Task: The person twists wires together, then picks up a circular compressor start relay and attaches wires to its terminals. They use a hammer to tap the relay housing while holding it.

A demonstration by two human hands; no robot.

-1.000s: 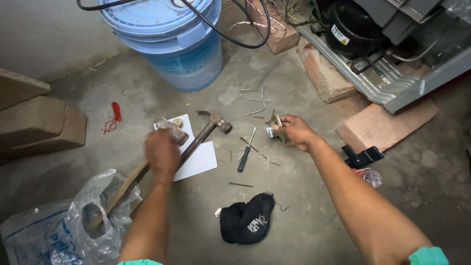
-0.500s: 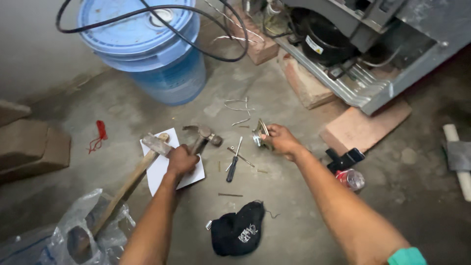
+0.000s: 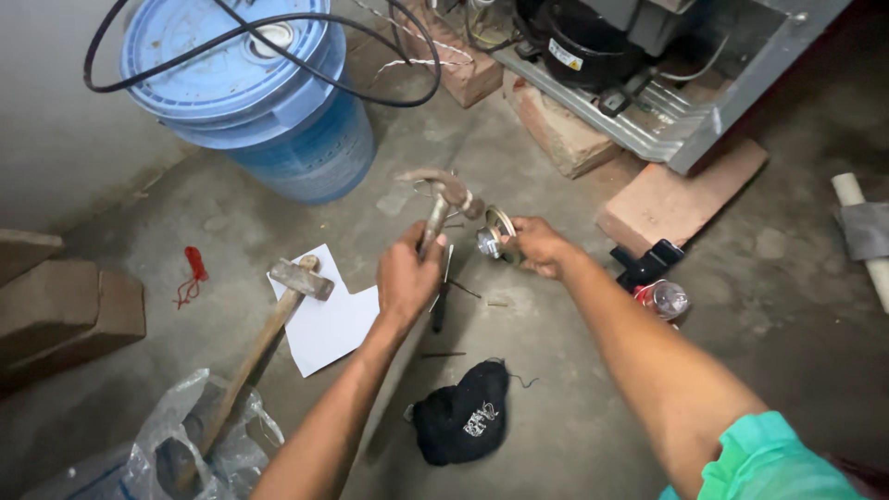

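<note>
While left hand (image 3: 407,278) grips claw hammer (image 3: 443,196), right-hand fingers (image 3: 515,243) pinch metal disc (image 3: 494,233)

Single head-worn view, steeply downward, close over the concrete floor (image 3: 556,389).

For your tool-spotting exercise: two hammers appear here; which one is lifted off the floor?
The claw hammer, gripped by the left hand with its curved metal head raised. The other hammer, wooden-handled, lies on white paper.

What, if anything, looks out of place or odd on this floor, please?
A black cable is draped loosely over the blue bucket, and a second hammer lies across white paper, its handle poking into a plastic bag.
</note>
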